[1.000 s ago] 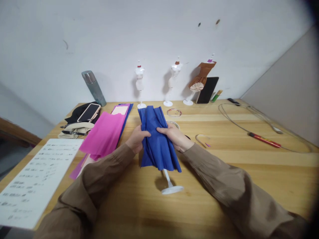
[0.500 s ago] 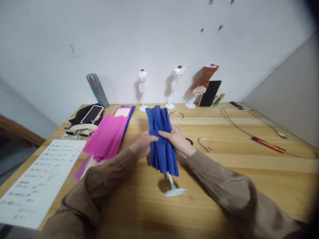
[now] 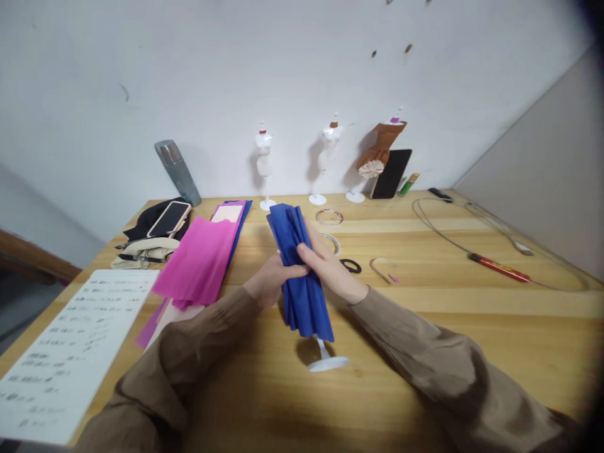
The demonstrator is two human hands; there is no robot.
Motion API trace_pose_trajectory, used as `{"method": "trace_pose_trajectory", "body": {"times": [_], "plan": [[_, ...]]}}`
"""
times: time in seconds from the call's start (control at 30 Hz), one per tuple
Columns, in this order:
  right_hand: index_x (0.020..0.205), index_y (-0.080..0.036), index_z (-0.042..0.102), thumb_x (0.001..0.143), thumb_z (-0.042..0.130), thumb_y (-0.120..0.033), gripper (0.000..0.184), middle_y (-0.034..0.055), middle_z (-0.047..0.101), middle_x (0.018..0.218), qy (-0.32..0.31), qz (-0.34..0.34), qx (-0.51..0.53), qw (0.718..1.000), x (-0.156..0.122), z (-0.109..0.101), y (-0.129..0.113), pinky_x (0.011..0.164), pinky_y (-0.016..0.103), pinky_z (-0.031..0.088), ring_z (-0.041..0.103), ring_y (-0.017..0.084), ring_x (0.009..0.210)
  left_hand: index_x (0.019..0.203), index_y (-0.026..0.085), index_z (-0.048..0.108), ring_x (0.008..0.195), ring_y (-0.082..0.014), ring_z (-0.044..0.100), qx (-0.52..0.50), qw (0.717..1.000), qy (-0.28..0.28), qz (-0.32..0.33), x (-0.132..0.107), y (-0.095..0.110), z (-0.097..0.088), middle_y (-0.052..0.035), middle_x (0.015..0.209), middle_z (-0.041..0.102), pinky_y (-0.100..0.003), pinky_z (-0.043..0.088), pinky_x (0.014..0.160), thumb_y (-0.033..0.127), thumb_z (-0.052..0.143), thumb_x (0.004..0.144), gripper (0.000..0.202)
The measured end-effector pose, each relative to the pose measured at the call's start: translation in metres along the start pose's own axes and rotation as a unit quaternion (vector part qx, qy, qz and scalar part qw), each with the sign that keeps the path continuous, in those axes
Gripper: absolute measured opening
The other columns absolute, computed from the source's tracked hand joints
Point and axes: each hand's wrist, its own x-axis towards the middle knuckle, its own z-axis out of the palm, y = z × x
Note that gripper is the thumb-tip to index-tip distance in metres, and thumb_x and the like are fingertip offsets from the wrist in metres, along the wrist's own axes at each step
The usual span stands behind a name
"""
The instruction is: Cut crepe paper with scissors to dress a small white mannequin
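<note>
Pleated blue crepe paper (image 3: 306, 308) is wrapped around a small stand whose white base (image 3: 329, 363) shows below it, tilted. My left hand (image 3: 271, 277) grips the paper from the left, its thumb lying across the front. On the other side my right hand (image 3: 330, 261) holds the folds, thumb in front and fingers along the right edge. Whatever is under the paper is hidden. Magenta crepe paper (image 3: 198, 258) lies left of my hands, over more coloured sheets.
Behind stand two bare white mini mannequins (image 3: 264, 165) and one in a brown paper dress (image 3: 384, 141). A flask (image 3: 177, 171), a phone (image 3: 170, 218) and a written sheet (image 3: 70, 346) are at left. Rolls of wire (image 3: 329, 217), black tape (image 3: 350, 265) and a corded red tool (image 3: 499, 267) lie right.
My right hand has slid up along the paper's right edge, and my left thumb reaches further across. The blue paper is gathered narrower at the top. The view has shifted slightly.
</note>
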Motion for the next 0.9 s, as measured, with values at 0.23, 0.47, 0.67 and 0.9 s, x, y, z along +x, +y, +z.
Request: {"method": "trace_pose_trajectory", "body": {"times": [0.23, 0.47, 0.67, 0.9], "plan": [[0.11, -0.027, 0.071, 0.084, 0.064, -0.023, 0.027, 0.0081, 0.065, 0.127, 0.082, -0.12, -0.024, 0.989, -0.002, -0.008, -0.031, 0.111, 0.05, 0.04, 0.058, 0.027, 0.123, 0.089, 0.011, 0.069, 0.067, -0.0172, 0.066, -0.041, 0.998, 0.041, -0.026, 0.008, 0.002, -0.011, -0.0063, 0.079, 0.072, -0.032, 0.055, 0.074, 0.009, 0.071, 0.064, 0.025], [0.112, -0.022, 0.068, 0.076, 0.069, -0.038, 0.039, 0.0113, 0.066, 0.122, 0.061, 0.043, 0.038, 0.997, 0.004, 0.003, 0.004, 0.099, 0.047, 0.046, 0.062, 0.028, 0.111, 0.066, 0.013, 0.06, 0.048, -0.014, 0.054, -0.015, 0.999, 0.004, -0.048, 0.008, 0.007, -0.013, -0.0029, 0.053, 0.056, -0.027, 0.048, 0.053, 0.017, 0.059, 0.073, 0.008], [0.067, -0.021, 0.061, 0.08, 0.068, -0.047, 0.03, 0.0015, 0.062, 0.068, 0.046, 0.119, 0.182, 0.975, 0.0, 0.001, -0.012, 0.069, 0.033, 0.048, 0.059, 0.017, 0.067, 0.08, 0.016, 0.057, 0.038, -0.0053, 0.035, -0.048, 0.999, 0.003, -0.009, 0.008, 0.014, -0.017, 0.0076, 0.051, 0.041, -0.019, 0.04, 0.043, 0.044, 0.068, 0.084, 0.03], [0.07, -0.019, 0.059, 0.062, 0.084, -0.041, 0.034, -0.0036, 0.057, 0.057, -0.052, 0.228, 0.315, 0.92, 0.005, 0.002, 0.004, 0.054, 0.027, 0.044, 0.051, 0.011, 0.05, 0.086, 0.011, 0.064, 0.05, -0.0145, 0.061, 0.077, 0.99, 0.101, -0.057, 0.008, 0.012, -0.012, -0.0064, 0.058, 0.064, -0.025, 0.051, 0.053, 0.044, 0.058, 0.093, 0.035]]}}
